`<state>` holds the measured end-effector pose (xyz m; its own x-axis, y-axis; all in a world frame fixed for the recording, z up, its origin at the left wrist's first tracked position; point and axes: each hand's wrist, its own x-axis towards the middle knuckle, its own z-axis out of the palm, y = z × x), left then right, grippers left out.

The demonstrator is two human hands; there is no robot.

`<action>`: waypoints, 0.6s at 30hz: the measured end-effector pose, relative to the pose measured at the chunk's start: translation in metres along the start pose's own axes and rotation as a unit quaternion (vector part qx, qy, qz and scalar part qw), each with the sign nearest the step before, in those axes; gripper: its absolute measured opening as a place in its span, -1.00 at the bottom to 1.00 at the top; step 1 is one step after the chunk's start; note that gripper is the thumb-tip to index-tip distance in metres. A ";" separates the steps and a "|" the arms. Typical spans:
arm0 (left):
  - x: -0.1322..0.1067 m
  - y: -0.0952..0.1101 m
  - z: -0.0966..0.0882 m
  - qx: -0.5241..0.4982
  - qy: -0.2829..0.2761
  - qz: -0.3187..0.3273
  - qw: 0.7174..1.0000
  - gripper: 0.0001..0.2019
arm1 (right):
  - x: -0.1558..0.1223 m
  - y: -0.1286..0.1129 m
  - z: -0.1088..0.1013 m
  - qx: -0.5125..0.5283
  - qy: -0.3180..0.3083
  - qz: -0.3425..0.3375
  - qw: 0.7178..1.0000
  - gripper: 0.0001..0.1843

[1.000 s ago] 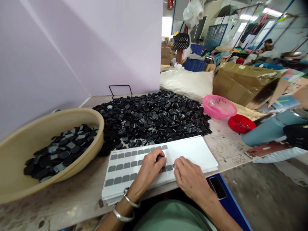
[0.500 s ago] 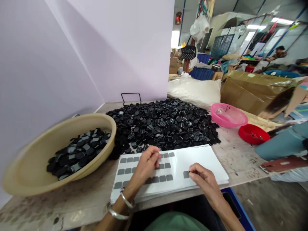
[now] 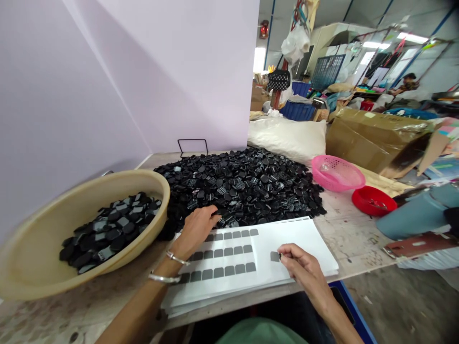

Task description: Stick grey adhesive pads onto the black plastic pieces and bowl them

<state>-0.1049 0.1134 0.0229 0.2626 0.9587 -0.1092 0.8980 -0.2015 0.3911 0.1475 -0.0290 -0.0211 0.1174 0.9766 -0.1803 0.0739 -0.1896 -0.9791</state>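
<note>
My right hand (image 3: pixel 304 270) is closed in a pinch on a small grey sticker (image 3: pixel 275 256), held over the blank right part of the white sheet. At the near edge of the dark pile (image 3: pixel 247 181), my left hand (image 3: pixel 199 227) has its thumb and forefinger closed round a black plastic piece (image 3: pixel 219 213). The white sheet (image 3: pixel 265 239) tops a stack lying along the table's front edge. Rows of grey stickers (image 3: pixel 229 271) cover its left part, some hidden by my left hand and wrist.
On the left stands a large beige basin (image 3: pixel 36 248) partly filled with black pieces. A pink basket (image 3: pixel 337 174), a red bowl (image 3: pixel 373 203) and a blue-grey cylinder (image 3: pixel 405 220) stand to the right. Behind lie a white sack (image 3: pixel 290 136) and a cardboard box (image 3: pixel 376 138).
My left hand has moved left and away from me, from above the sticker rows to the edge of the pile. My right hand still pinches the sticker in nearly the same spot.
</note>
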 end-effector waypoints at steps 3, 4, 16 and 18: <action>-0.026 0.022 0.002 -0.101 0.004 0.064 0.993 -0.76 | -0.003 -0.006 0.006 0.066 -0.027 0.012 0.997 -0.56; -0.036 0.030 0.007 -0.165 -0.012 0.097 0.981 -0.77 | -0.005 -0.008 0.009 0.082 -0.044 0.013 0.996 -0.53; -0.088 0.064 0.066 -0.637 -0.252 -0.077 0.724 -0.55 | -0.032 -0.008 0.012 -0.010 -0.182 -0.012 0.983 -0.54; -0.089 0.061 0.065 -0.660 -0.267 -0.075 0.698 -0.48 | -0.035 -0.008 0.010 -0.018 -0.201 -0.009 0.979 -0.55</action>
<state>-0.0501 0.0026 -0.0030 0.6107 0.6671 -0.4266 -0.0855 0.5912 0.8020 0.1334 -0.0603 -0.0078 -0.2829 0.9395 -0.1930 0.1078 -0.1688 -0.9797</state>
